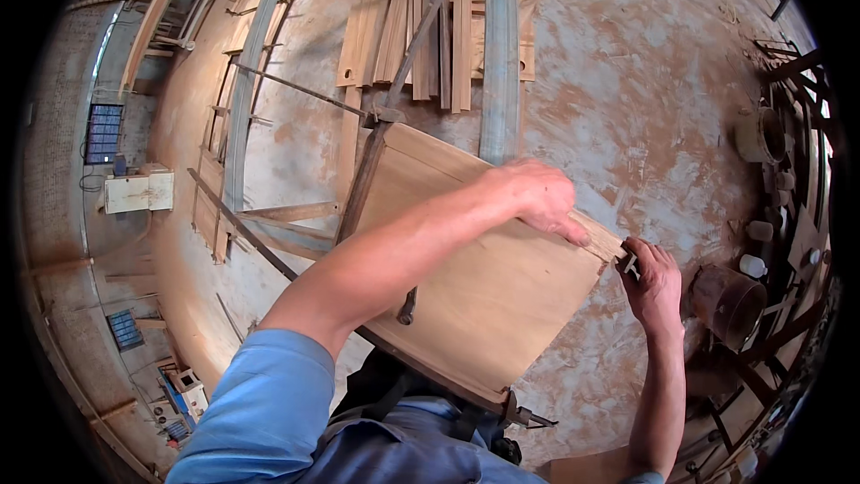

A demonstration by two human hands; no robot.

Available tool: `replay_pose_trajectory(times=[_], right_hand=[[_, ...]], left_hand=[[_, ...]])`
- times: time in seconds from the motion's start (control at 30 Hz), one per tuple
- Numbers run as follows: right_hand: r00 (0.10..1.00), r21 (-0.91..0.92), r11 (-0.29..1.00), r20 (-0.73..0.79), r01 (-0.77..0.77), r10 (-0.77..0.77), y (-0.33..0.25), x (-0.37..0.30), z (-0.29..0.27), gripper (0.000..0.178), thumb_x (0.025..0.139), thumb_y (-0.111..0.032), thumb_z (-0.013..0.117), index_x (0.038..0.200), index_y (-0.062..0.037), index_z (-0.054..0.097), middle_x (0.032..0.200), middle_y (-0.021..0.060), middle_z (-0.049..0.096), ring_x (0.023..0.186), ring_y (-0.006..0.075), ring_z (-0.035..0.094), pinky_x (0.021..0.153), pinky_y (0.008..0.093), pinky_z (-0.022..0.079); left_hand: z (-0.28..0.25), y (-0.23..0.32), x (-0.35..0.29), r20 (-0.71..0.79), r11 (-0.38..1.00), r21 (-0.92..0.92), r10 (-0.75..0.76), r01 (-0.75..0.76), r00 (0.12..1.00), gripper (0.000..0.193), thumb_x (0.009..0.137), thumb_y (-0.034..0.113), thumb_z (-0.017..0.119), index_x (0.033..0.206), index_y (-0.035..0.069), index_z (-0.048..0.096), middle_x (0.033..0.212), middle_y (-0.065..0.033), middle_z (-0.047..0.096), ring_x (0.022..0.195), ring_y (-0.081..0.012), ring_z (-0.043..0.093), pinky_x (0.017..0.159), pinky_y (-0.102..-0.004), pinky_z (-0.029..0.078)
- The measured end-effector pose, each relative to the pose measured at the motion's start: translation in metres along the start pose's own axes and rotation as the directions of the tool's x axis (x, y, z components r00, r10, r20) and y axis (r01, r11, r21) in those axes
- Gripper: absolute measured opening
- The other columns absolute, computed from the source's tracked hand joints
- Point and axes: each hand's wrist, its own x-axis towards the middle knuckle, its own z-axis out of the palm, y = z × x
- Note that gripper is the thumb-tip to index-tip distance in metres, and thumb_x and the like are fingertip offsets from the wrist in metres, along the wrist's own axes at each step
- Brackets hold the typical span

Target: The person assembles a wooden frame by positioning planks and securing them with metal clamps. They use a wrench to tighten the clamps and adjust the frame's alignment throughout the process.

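Note:
A pale wooden panel [475, 296] with a framed edge lies at a slant in front of me. Dark metal clamp bars [363, 184] run along its left and near edges. My left hand [537, 200] reaches across it, fingers curled over the far edge and thumb pressed on the edge strip. At the panel's right corner, my right hand [654, 285] is closed, its fingertips by the corner. A small piece shows between those fingers, too little of it to name. On the panel's near left part, a dark handle [408, 305] shows beside my left forearm.
Beyond the panel, wooden boards [394, 36] lie side by side. A long grey metal beam [500, 54] runs away from the panel, and another beam [251, 81] stands to the left. Buckets [727, 305] and dark racks line the right side. A clamp screw [528, 417] juts out near my waist.

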Motion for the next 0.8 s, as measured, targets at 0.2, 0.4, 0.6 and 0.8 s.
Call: replay_pose_trajectory(times=[0.2,0.4,0.6,0.8], right_hand=[[0.992,0.017,0.993,0.059,-0.116,0.114,-0.002,-0.004,-0.001,0.04,0.072,-0.002,0.069,0.11,-0.0081,0.058,0.104,0.0106,0.066,0.094,0.033,0.062,0.079,0.0416,0.049],[0.967,-0.03,0.98,0.157,-0.197,0.199,-0.003,0.004,-0.001,0.044,0.074,-0.015,0.077,0.114,-0.0103,0.061,0.097,0.0104,0.068,0.085,0.0312,0.067,0.071,0.0398,0.053],[0.982,-0.054,0.988,0.114,-0.142,0.148,0.004,0.007,0.006,0.037,0.073,-0.018,0.077,0.108,-0.0127,0.066,0.089,0.0106,0.069,0.076,0.031,0.068,0.067,0.0385,0.054],[0.986,-0.09,0.989,0.114,-0.115,0.125,0.004,0.007,0.006,0.038,0.073,-0.019,0.077,0.109,-0.0121,0.065,0.088,0.0103,0.069,0.075,0.0314,0.067,0.066,0.0388,0.053]], left_hand=[[0.001,-0.001,-0.001,-0.024,0.999,-0.028,0.016,-0.016,1.0,0.066,0.077,0.066,0.061,0.092,0.004,0.074,0.096,-0.0158,0.07,0.094,-0.0335,0.065,0.079,-0.0441,0.052],[-0.002,-0.001,-0.008,-0.002,1.0,-0.028,0.014,-0.014,1.0,0.066,0.076,0.065,0.06,0.103,0.007,0.074,0.105,-0.0118,0.071,0.101,-0.029,0.066,0.086,-0.0432,0.052],[0.005,-0.007,-0.003,-0.088,0.995,-0.022,0.093,-0.096,0.992,0.062,0.075,0.064,0.062,0.098,0.007,0.075,0.102,-0.0123,0.071,0.098,-0.0292,0.067,0.084,-0.0422,0.052],[0.009,-0.009,-0.001,-0.135,0.991,-0.061,0.112,-0.121,0.985,0.06,0.075,0.062,0.064,0.093,0.007,0.076,0.099,-0.0138,0.072,0.095,-0.0306,0.067,0.083,-0.0422,0.053]])
